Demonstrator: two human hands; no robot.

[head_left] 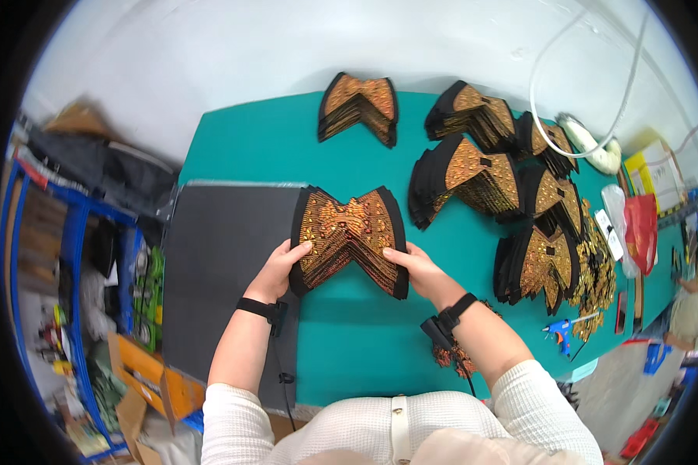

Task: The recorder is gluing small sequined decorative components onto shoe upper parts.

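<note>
Between my hands is a stack of black bow-shaped fabric pieces (347, 221) with orange and gold glittering decoration on top. My left hand (281, 267) grips its left side, thumb on top near the edge. On the opposite side, my right hand (416, 269) holds it the same way, with the fingers hidden underneath. The stack lies over the green table and the right edge of a dark grey board (229, 271). Black straps with small devices circle both wrists, and cables hang from them.
Similar stacks (467, 174) fill the table's right side, and another stack (358, 108) lies at the back. A blue glue gun (562, 333) rests at right, near a pile of gold pieces (596, 271). Small orange pieces (454, 358) lie by my right forearm. Blue shelving (74, 256) stands left.
</note>
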